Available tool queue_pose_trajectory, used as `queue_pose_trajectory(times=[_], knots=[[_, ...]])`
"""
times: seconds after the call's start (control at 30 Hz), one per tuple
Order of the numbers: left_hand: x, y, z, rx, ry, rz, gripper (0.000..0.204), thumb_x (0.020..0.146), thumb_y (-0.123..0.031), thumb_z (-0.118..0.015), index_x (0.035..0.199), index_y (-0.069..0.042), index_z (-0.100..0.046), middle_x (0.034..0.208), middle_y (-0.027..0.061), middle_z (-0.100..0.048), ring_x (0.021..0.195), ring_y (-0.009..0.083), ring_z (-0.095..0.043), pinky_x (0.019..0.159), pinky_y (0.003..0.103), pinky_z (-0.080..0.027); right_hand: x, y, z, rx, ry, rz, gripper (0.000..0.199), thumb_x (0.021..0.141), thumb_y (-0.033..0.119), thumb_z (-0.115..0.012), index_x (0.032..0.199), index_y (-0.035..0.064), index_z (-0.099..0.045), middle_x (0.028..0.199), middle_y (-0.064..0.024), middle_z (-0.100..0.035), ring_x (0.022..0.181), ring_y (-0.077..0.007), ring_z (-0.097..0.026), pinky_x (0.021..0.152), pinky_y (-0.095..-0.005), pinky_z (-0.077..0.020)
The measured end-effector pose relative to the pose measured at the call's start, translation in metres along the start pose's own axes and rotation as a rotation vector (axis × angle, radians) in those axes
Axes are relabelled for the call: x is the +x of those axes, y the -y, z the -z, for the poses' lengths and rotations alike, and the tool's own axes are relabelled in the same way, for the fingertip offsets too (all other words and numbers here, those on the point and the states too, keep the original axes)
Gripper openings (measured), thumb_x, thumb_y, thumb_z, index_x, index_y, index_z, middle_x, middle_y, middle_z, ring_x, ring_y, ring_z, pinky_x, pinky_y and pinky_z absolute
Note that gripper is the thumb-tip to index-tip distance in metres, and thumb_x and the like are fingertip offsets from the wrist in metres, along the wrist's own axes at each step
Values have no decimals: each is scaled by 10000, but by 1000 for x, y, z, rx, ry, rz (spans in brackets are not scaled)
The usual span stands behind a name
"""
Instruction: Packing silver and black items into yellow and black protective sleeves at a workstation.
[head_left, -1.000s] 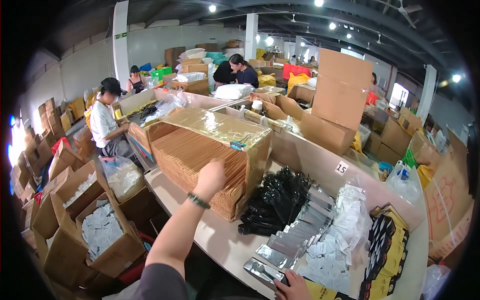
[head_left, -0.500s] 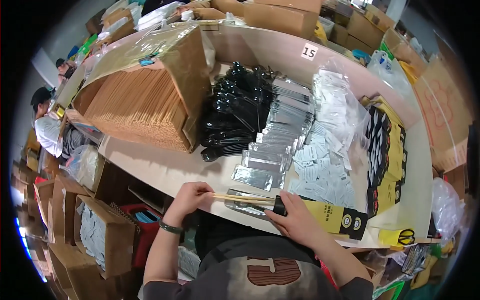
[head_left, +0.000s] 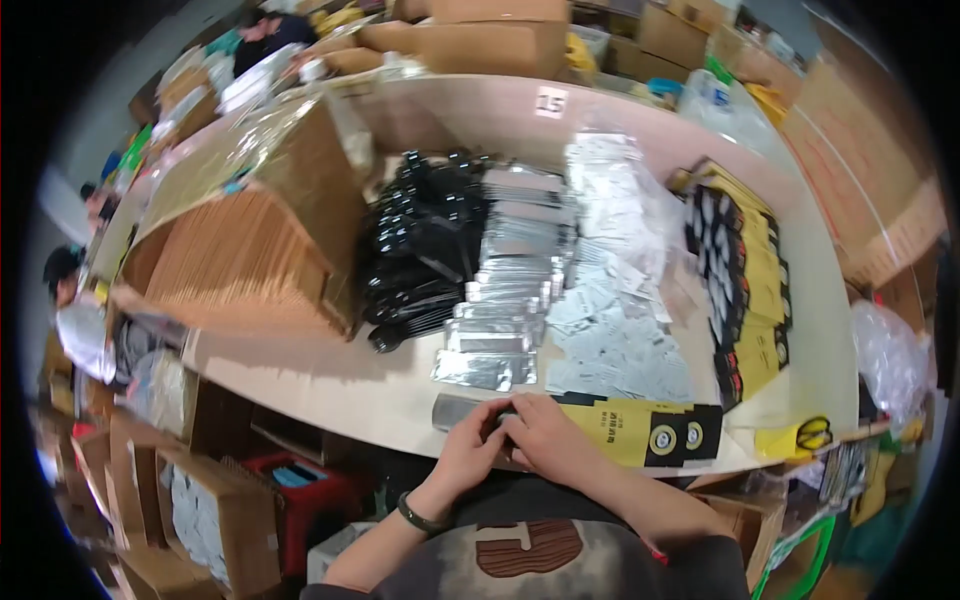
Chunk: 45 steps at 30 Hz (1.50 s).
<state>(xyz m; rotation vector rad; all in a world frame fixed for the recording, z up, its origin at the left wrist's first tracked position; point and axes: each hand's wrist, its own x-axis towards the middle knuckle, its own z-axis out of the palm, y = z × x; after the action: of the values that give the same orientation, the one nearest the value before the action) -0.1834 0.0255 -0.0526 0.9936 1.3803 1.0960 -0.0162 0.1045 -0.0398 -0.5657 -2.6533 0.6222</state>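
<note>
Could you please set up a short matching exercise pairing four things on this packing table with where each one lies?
Things:
1. black plastic pieces
2. silver foil pouches
3. yellow and black sleeves
4. open carton of brown sticks

Places:
A. far left of the table
B. right side of the table
C. just right of the carton
D. middle, ahead of both hands

Pairs: 1-C, 2-D, 3-B, 4-A

Packing bench crowded with sorted stock

A large cardboard box (head_left: 262, 262) of tan paper sleeves is lying on its side at the left of the table (head_left: 330, 385), black plastic cutlery (head_left: 420, 250) is piling just beside it, silver foil packets (head_left: 500, 300) are running down the middle, white sachets (head_left: 615, 290) are spreading to their right, and a yellow-and-black stack (head_left: 745, 290) is fanning near the far edge; open cartons (head_left: 200, 500) are sitting on the floor below.
</note>
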Motion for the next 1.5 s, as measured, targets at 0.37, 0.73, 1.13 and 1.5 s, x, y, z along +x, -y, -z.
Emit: queue_pose_trajectory(times=[0.37, 0.73, 1.13, 1.5], knots=[[-2, 5, 52, 1297, 3, -630, 564, 647, -160, -802, 1149, -52, -569, 894, 120, -601, 860, 332, -603, 787, 485, -475, 7, 4, -8, 131, -28, 69, 336, 789, 263, -692, 1006, 32, -579, 987, -220, -599, 919, -394, -605, 793, -477, -483], [-14, -6, 28, 301, 155, -37, 401, 827, -164, -786, 1158, -24, -607, 1029, 48, -676, 939, 105, -607, 798, 291, -516, -77, -100, 139, -288, -63, -103, 476, 685, 410, -819, 961, 68, -636, 1108, -171, -619, 1187, -420, -488, 988, -524, -402], [-14, -26, 10, 703, 13, 93, 436, 724, -209, -801, 1043, -8, -584, 861, 164, -634, 809, 348, -648, 731, 388, -521, -33, 0, 66, -160, -37, -304, 457, 811, 470, -689, 830, 17, -641, 960, -195, -659, 941, -345, -654, 761, -440, -524], [-34, 6, 38, 875, -178, -199, 531, 691, -163, -814, 1157, -57, -584, 975, 159, -632, 880, 363, -639, 742, 407, -523, -12, -1, 39, -180, 161, -674, 311, 867, 334, -610, 746, 51, -656, 713, -154, -682, 689, -340, -683, 606, -489, -530]])
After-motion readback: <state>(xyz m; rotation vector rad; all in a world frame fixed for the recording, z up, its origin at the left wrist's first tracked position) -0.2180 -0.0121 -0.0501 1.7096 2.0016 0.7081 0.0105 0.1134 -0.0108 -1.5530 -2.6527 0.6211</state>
